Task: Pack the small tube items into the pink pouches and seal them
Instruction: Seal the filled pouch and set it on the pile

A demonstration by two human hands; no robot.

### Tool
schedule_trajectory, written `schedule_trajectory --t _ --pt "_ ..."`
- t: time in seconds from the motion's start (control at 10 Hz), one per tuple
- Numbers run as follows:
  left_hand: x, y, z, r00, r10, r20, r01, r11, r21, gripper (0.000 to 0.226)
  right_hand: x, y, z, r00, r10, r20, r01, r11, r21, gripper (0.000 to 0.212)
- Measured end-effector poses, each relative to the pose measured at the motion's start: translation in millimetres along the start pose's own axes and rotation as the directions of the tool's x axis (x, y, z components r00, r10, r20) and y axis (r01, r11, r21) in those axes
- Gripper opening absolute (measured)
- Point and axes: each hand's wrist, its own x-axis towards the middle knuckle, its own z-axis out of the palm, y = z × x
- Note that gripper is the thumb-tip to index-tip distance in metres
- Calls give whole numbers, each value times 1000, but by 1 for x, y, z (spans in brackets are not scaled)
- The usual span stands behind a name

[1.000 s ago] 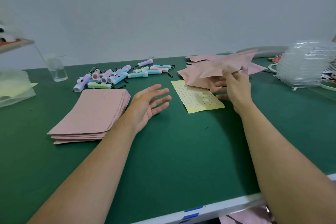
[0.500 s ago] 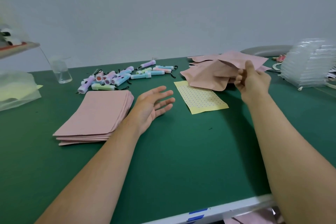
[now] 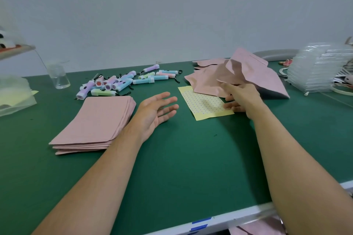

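The left hand (image 3: 156, 112) hovers palm-up over the green bench (image 3: 181, 162), its fingers (image 3: 169, 100) spread straight and holding nothing. Just beside it, to its left, lies the stack of flat pink pouches (image 3: 95, 120), long axis running away from the person and slightly rightward. The pastel tubes (image 3: 122, 84) lie in a loose heap beyond that stack, mostly crosswise, so the left hand is clearly nearer to both. The right hand (image 3: 242, 99) rests at the right edge of the yellow dotted sticker sheet (image 3: 200, 101), fingers extended and gripping nothing, right against the rumpled pile of pouches (image 3: 208, 82). The next pouch likely calls for a short leftward reach.
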Motion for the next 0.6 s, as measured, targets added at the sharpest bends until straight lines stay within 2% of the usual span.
schedule_trajectory --t 0.1,0.3,0.4,0.5,0.6 --pt "0 0 0 1000 -2 0 2 1000 2 31 -1 -1 3 996 38 83 -43 997 57 41" --pt "1 0 0 1000 -6 -4 6 1000 3 30 3 1 10 987 -3 159 -18 991 130 36" --pt "0 0 0 1000 -8 -7 8 1000 1 29 8 2 9 986 -30 162 -12 969 248 25" --pt "0 0 0 1000 -8 -8 8 1000 -4 29 15 4 3 992 -55 117 -7 879 476 23" --pt "1 0 0 1000 -9 -10 9 1000 -1 29 18 7 -3 992 -81 100 1 782 623 35"
